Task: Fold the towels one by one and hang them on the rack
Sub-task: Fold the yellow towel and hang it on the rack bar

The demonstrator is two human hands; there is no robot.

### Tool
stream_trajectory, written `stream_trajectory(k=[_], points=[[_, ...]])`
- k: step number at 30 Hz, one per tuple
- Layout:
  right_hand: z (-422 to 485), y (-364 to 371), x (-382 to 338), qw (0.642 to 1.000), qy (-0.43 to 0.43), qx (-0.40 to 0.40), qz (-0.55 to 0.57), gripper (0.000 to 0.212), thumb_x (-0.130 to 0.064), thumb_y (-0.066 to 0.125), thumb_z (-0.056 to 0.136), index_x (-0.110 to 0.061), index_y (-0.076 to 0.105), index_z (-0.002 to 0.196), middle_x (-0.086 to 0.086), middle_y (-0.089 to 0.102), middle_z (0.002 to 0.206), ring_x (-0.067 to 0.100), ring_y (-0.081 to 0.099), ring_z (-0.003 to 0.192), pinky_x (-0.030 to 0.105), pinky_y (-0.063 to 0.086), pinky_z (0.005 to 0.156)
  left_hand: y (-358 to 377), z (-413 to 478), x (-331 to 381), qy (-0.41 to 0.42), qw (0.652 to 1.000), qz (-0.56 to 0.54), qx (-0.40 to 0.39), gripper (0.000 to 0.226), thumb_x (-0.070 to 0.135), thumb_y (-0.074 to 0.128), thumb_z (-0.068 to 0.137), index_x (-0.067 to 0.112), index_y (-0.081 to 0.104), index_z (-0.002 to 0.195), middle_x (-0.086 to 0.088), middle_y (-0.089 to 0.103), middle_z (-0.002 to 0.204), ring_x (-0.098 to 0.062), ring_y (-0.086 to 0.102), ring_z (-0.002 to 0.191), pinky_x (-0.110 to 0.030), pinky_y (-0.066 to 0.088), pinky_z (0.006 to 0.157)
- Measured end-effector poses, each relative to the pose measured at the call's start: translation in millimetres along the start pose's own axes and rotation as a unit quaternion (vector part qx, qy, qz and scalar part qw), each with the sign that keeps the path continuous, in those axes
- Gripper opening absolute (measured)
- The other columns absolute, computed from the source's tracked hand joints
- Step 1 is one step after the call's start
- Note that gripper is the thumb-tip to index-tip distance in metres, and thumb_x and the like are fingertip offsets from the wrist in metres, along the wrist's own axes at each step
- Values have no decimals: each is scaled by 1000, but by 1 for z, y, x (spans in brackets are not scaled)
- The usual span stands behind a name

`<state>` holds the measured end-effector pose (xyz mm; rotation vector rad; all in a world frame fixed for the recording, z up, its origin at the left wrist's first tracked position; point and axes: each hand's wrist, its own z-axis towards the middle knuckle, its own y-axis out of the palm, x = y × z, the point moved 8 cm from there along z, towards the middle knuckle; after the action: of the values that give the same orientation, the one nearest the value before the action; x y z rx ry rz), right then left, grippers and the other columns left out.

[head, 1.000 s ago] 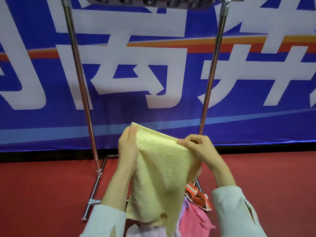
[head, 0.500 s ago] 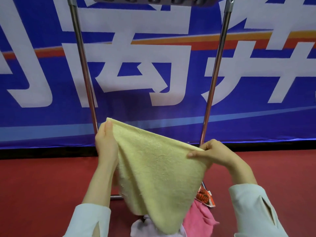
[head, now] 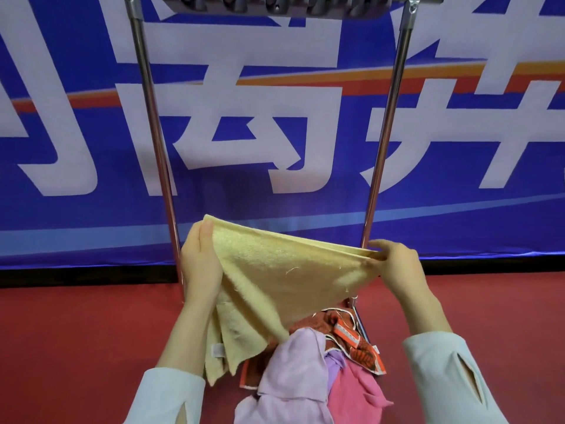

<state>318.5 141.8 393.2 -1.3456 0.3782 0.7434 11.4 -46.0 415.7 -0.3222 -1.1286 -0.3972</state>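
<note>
A pale yellow towel (head: 275,270) is stretched between both hands at waist height, its top edge doubled and its loose corners hanging down to the left. My left hand (head: 200,264) grips the towel's left top corner. My right hand (head: 397,264) pinches the right top corner. The metal rack (head: 153,117) stands right behind the towel, with two chrome uprights and a top bar at the frame's upper edge. Below the towel lies a pile of other towels: lilac (head: 293,371), pink (head: 357,396) and an orange patterned one (head: 351,335).
A blue banner (head: 305,194) with large white characters hangs close behind the rack. Red floor (head: 76,347) spreads on both sides. A grey clip hanger (head: 275,6) hangs from the rack's top bar.
My hands moved apart, left hand to the left and right hand to the right, pulling the yellow towel's top edge out wide and taut. The pile underneath is now more exposed.
</note>
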Motion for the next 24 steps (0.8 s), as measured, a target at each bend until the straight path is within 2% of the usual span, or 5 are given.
stream_trajectory(k=[6,10,12,15,24], points=[[0,-11,6,998,43,50,8,14,-19,67,87,-11,75,96,14,69,95,27,58,83,28,40,67,6,-4,5,1,1000,-24,-9,32,34,37,103,15,59,90,10,53,75,-1,48,68,-23,39,68],[-3,-18,3,996,40,59,50,15,-27,67,89,-15,73,94,4,47,109,28,42,114,33,36,87,6,-1,0,-13,999,-29,-1,35,37,38,102,13,61,90,1,58,86,-9,50,77,-29,39,75],[-5,-19,1,992,49,36,113,12,-29,66,88,-19,69,83,-1,52,102,27,43,116,36,40,90,6,0,-1,-23,999,-33,0,39,37,38,101,7,59,87,1,54,78,-11,47,73,-31,38,71],[-12,-16,-5,957,54,-23,285,14,-26,65,87,-13,66,81,0,64,84,18,56,85,29,43,68,2,1,-6,-37,999,-23,12,47,42,39,99,1,52,80,-4,46,71,-16,41,68,-35,35,65],[-19,-15,-12,857,106,-76,499,16,-23,74,82,-9,71,89,8,68,80,17,60,70,30,50,65,0,-5,0,-62,998,16,16,42,35,41,100,15,42,63,1,39,61,-17,35,61,-35,30,58]])
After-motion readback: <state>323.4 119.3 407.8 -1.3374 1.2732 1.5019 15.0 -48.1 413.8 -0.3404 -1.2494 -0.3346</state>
